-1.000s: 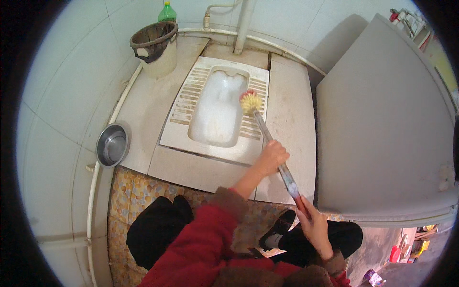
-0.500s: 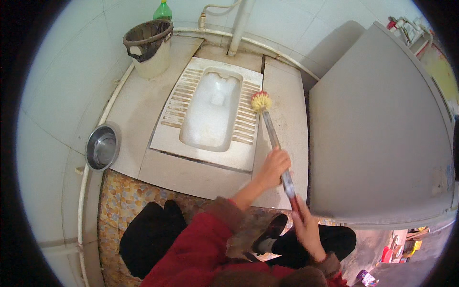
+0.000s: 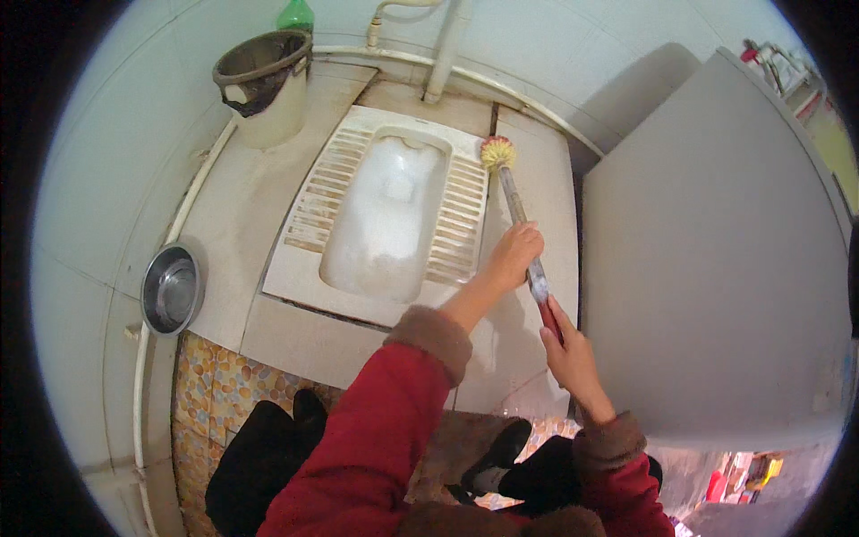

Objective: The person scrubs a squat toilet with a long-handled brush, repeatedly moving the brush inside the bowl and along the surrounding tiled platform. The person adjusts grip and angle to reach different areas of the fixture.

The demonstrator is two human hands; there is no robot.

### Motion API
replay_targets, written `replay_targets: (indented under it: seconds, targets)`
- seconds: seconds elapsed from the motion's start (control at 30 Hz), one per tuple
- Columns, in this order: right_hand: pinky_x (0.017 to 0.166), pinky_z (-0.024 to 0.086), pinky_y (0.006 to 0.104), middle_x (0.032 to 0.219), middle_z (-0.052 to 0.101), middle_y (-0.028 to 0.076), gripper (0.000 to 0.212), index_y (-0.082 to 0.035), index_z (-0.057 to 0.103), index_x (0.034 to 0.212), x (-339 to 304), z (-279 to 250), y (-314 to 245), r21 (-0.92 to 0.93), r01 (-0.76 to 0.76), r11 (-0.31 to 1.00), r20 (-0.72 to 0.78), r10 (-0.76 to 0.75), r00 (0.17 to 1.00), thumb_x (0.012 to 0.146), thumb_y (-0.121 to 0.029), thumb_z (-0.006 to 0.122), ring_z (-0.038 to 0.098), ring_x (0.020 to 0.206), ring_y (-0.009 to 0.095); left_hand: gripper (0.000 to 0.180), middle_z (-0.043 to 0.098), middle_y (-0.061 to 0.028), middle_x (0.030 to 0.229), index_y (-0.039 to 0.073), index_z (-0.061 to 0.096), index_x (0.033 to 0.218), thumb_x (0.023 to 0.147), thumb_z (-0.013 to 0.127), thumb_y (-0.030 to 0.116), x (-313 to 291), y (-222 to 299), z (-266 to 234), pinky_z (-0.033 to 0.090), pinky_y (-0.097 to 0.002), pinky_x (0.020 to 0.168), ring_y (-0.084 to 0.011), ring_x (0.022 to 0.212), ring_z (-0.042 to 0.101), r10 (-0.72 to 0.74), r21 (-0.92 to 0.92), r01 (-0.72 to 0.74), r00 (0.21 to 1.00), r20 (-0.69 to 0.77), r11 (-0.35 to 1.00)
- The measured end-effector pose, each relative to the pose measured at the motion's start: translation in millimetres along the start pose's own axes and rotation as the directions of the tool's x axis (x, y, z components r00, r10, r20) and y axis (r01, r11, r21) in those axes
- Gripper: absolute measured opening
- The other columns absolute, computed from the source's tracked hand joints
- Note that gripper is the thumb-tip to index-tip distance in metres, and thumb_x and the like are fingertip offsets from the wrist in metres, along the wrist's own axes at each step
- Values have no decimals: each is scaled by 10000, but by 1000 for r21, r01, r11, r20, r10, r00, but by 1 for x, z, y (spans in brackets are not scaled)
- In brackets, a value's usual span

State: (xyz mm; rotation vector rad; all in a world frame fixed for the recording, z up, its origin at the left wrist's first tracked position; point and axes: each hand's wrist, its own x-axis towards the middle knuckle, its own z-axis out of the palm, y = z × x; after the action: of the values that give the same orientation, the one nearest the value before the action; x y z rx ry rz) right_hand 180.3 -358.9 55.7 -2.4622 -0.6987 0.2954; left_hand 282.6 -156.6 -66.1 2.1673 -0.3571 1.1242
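A long-handled toilet brush (image 3: 512,192) slants across the right side of a squat toilet (image 3: 353,309). Its round yellow and red bristle head touches or hovers over the ridged right edge near the top corner; I cannot tell which. My left hand (image 3: 516,254) wraps round the middle of the metal handle. Lower down, my right hand (image 3: 571,358) grips the red end of the handle, fingers laid along it. White foam (image 3: 386,224) covers the inside of the basin.
A bin (image 3: 273,116) with a black liner stands at the back left, a green bottle (image 3: 295,15) behind it. A metal bowl (image 3: 172,289) leans by the left wall. A tall grey cabinet-like box (image 3: 707,268) blocks the right side. Pipes (image 3: 501,87) run along the walls.
The brush head has moved away from me and slightly right, along the toilet's right edge. Both hands have moved forward with the handle, keeping their grip.
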Motion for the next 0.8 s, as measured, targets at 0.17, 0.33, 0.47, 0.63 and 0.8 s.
replay_targets:
  seconds: [0.17, 0.33, 0.47, 0.63, 0.8]
  targets:
    - [806, 538, 411, 1054, 710, 234, 685, -178, 385, 1555, 41, 33, -16, 82, 52, 995, -41, -49, 998, 922, -140, 645, 709, 882, 356, 195, 621, -118, 1055, 73, 608, 869, 699, 685, 15, 9, -54, -10, 448, -430, 1054, -358, 1228, 540, -9, 115, -7, 990, 138, 993]
    - [982, 488, 363, 1362, 591, 265, 823, -131, 270, 1592, 79, 74, -42, 104, -124, 987, 187, 103, 977, 838, -59, 591, 624, 1212, 386, 169, 624, -114, 1103, 71, 633, 928, 764, 642, 32, -5, -109, -43, 467, -423, 1045, -341, 1299, 513, 12, 243, -49, 988, 151, 969]
    - [949, 503, 367, 1304, 623, 270, 830, -162, 262, 1596, 118, 121, -69, 205, 96, 974, 160, -130, 979, 832, -49, 566, 653, 1157, 391, 201, 639, -137, 1125, 40, 629, 987, 788, 622, 19, -29, -158, -107, 428, -432, 1107, -381, 1305, 517, -93, 322, 56, 991, 101, 945]
    - [832, 522, 491, 1119, 670, 283, 885, -233, 248, 1592, 140, 166, -109, 3, 160, 987, 279, -154, 948, 789, -16, 552, 671, 972, 461, 89, 649, -94, 1081, 86, 623, 910, 826, 595, 85, -55, -187, -189, 492, -466, 994, -358, 1280, 551, -146, 461, 101, 987, 63, 882]
    - [803, 518, 511, 1086, 674, 281, 891, -252, 231, 1594, 112, 151, -112, 39, 245, 969, 303, -245, 921, 796, -39, 564, 661, 933, 487, 91, 634, -110, 1019, 91, 607, 868, 783, 635, 104, -72, -150, -203, 514, -456, 908, -349, 1226, 579, -137, 524, 109, 990, 15, 845]
